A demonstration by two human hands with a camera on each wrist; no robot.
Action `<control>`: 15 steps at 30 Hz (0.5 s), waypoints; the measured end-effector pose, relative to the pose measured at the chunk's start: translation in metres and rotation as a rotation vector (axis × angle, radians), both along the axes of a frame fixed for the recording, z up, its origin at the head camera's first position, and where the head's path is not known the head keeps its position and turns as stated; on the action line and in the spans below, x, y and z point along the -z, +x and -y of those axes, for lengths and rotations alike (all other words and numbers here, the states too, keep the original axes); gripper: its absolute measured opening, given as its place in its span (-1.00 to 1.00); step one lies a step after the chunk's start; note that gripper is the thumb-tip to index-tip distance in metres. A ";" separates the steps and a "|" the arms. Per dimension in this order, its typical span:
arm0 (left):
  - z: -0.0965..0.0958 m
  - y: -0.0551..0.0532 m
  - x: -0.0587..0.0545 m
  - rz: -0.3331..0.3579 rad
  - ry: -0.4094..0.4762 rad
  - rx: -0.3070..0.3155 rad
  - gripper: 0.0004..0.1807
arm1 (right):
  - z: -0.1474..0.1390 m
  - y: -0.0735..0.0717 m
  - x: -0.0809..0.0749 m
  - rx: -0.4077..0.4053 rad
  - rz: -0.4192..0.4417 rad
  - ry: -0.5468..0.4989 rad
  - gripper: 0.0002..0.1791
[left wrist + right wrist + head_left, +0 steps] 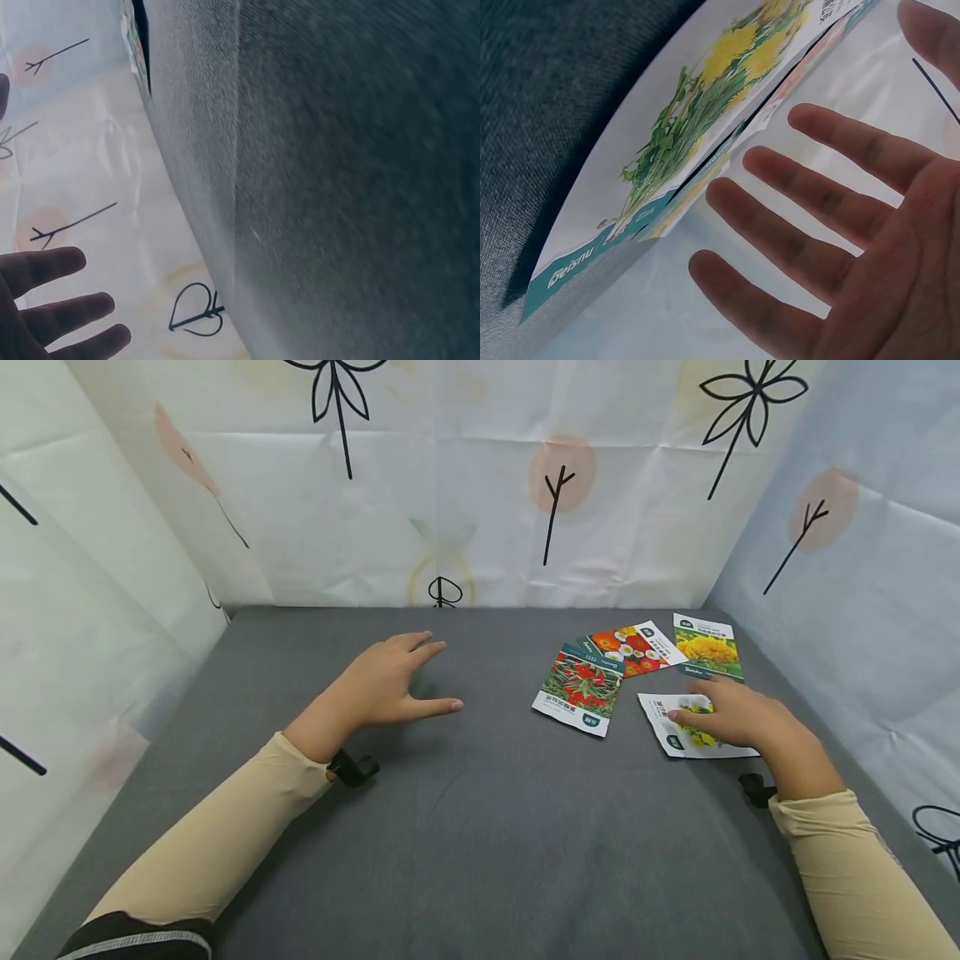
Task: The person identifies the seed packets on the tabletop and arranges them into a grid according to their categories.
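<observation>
My right hand (738, 718) hovers with spread fingers over a white seed packet (657, 708) showing yellow flowers and green leaves. The right wrist view shows straight fingers (769, 225) above that packet, holding nothing. To its left lies a red pepper seed packet (579, 687), which overlaps the corner of a packet with red and white flowers (636, 647). Behind my right hand is another packet with yellow blooms (707, 649). My left hand (378, 683) is held over the left part of the table, thumb and fingers apart, with nothing in it.
A dark grey cloth (480, 827) covers the table. White fabric (480, 518) printed with leaves and trees stands upright along the back, and similar fabric encloses the left and right sides. A black strap (352, 768) sits on the left wrist.
</observation>
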State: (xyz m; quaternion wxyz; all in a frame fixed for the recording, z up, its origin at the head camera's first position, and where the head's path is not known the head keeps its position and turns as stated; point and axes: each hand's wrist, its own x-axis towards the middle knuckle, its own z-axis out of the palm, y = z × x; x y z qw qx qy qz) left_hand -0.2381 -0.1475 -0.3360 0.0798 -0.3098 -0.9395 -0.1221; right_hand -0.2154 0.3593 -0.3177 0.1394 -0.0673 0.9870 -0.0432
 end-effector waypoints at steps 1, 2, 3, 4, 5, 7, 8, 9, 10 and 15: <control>-0.002 0.000 0.000 -0.003 0.000 0.002 0.08 | 0.000 0.000 0.001 -0.003 0.001 -0.004 -0.09; -0.003 -0.001 0.000 -0.004 0.001 0.005 0.08 | -0.001 0.000 0.001 -0.007 0.000 -0.010 -0.09; -0.005 -0.001 0.000 -0.002 0.001 0.007 0.07 | -0.001 0.000 0.002 -0.011 -0.001 -0.016 -0.10; -0.007 -0.002 0.001 0.003 0.000 0.010 0.07 | -0.001 0.000 0.003 -0.013 -0.001 -0.025 -0.10; -0.008 -0.002 0.000 0.009 0.000 0.011 0.06 | -0.001 0.000 0.004 -0.016 -0.001 -0.034 -0.10; -0.011 -0.002 0.000 0.017 0.006 0.014 0.05 | 0.000 -0.001 0.005 -0.012 0.005 -0.040 -0.08; -0.013 -0.002 0.000 0.020 0.010 0.015 0.05 | 0.000 -0.001 0.006 -0.007 0.011 -0.041 -0.07; -0.014 -0.002 -0.001 0.019 0.010 0.015 0.05 | 0.000 -0.001 0.007 -0.004 0.019 -0.041 -0.05; -0.016 -0.002 -0.001 0.018 0.013 0.019 0.05 | 0.000 -0.002 0.008 -0.001 0.028 -0.038 -0.04; -0.022 -0.004 -0.004 0.004 0.005 0.030 0.04 | 0.000 -0.003 0.012 -0.013 0.048 -0.018 -0.03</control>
